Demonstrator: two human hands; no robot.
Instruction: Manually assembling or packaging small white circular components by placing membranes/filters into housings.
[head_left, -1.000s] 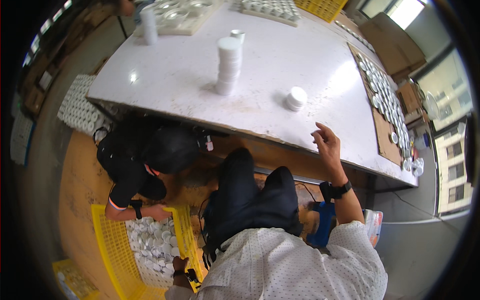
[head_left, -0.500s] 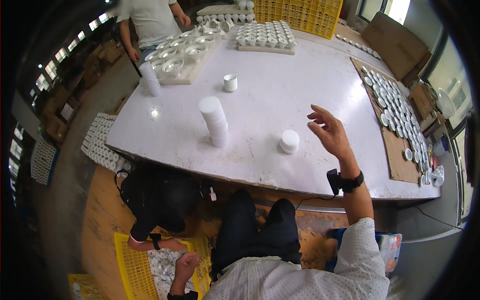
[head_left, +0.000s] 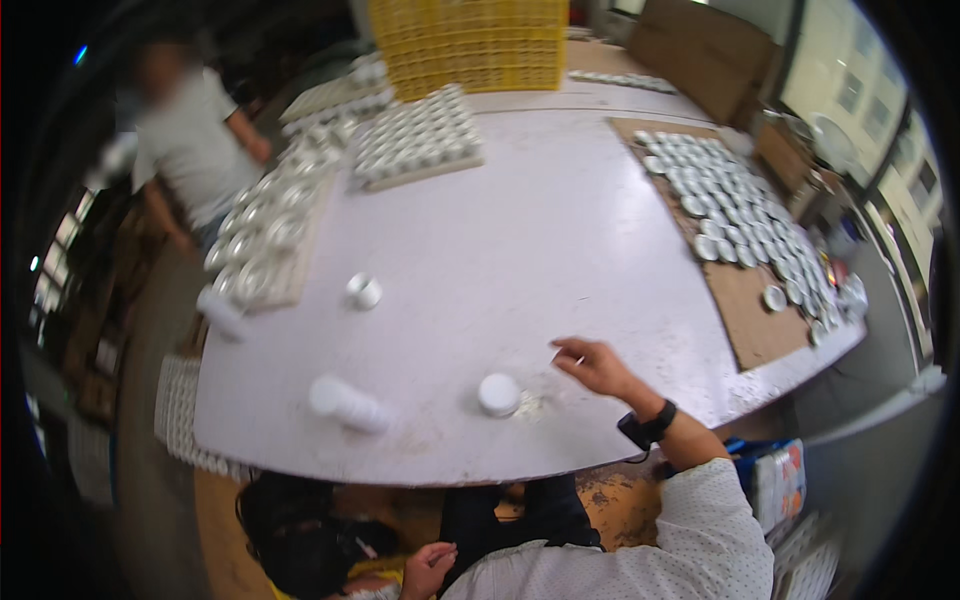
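Observation:
My right hand (head_left: 595, 368) hovers over the table on the right, fingers stretched to the left and a little bent, with nothing plainly held. Left of it stands a short stack of white round caps (head_left: 498, 394), and small whitish bits (head_left: 531, 403) lie scattered against its right side. A taller, leaning stack of white round pieces (head_left: 350, 405) is farther left, smeared by motion. Below the table edge, my left hand (head_left: 430, 568) is near my lap with its fingers curled together; whatever they hold is hidden.
A co-worker in black (head_left: 300, 535) bends low at my left. Beyond stand a white cup (head_left: 364, 291), a white cylinder (head_left: 222, 313), trays of white parts (head_left: 420, 135) and a yellow crate (head_left: 470, 45). Cardboard with round parts (head_left: 765, 345) lies right. Another person (head_left: 195, 150) stands far left.
My view has tilted up and turned. My left hand has come away from the yellow basket toward my lap. My right hand is lower and nearer the short stack, where whitish bits now show.

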